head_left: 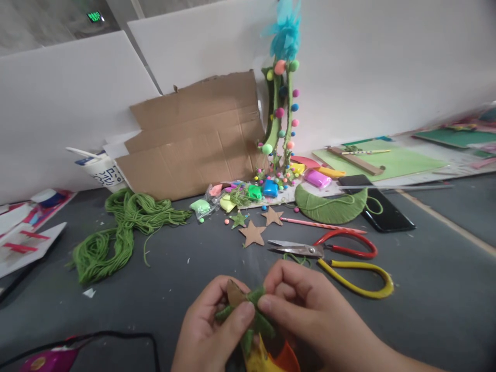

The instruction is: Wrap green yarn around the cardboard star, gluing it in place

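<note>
Low in the middle, my left hand (217, 325) grips a cardboard star (235, 293) partly wrapped in green yarn; one point shows bare brown card. My right hand (298, 305) is closed in a pinch at the star's green-wrapped upper right point, thumb and forefinger together. Whether a loose strand of yarn lies between those fingers is hidden. Just beyond my hands lie scissors (313, 250) with one red and one yellow handle, blades apart. Two bare cardboard stars (252, 234) and a green-wrapped star (238, 219) lie further back.
A green yarn skein (103, 258) lies on the left of the grey table. Behind stand cardboard sheets (194, 144) and a tall pom-pom-covered structure (276, 124). To the right are a green-wrapped crescent (329, 206), a black phone (387, 214) and a pink pencil (321, 224).
</note>
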Tool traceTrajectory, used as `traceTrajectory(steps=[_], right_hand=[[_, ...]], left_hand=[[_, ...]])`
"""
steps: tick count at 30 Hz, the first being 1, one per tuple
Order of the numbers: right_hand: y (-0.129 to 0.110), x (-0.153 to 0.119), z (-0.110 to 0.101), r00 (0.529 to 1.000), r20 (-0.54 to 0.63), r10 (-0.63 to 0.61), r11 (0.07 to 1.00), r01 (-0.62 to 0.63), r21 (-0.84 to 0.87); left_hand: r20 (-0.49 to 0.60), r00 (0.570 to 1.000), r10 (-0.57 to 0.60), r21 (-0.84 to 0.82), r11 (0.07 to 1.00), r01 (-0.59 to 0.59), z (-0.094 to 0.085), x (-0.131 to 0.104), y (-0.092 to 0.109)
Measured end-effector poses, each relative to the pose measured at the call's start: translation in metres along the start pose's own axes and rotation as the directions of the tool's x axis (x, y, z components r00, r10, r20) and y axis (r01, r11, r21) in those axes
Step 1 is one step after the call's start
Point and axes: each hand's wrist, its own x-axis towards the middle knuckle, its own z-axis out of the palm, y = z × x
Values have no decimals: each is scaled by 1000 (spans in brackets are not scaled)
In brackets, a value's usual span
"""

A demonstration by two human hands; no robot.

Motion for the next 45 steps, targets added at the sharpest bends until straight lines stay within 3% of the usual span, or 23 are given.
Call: traceTrajectory(steps=[6,12,17,24,34,37,40,43,45], right_hand=[[2,-1,1,998,49,-28,992,22,121],[4,-2,2,998,60,-16,992,9,126],[4,-2,2,997,82,-13,991,2,137],[4,-3,-2,973,218,-72,989,41,143],[8,-1,-4,991,121,-52,999,52,6],[8,-1,-3,990,133,-38,999,37,12],[7,-1,-5,975,222,-26,999,16,44],[0,-3,-11,953,304,-8,992,44,-115],[-9,-3,-16,930,360,-72,928,195,-319]], left_hand=[[8,997,-77,-157,985,78,4,0,4],[51,993,-106,-197,974,114,3,1,3],[177,975,-132,-272,946,178,-1,3,2],[337,916,-217,-372,863,341,-6,6,-4],[230,954,-190,-310,915,257,-4,5,3],[279,941,-192,-312,909,278,-4,6,2],[323,917,-233,-318,886,337,-6,7,0],[316,904,-288,-301,873,384,-11,6,2],[290,904,-315,-222,897,383,-15,4,6]])
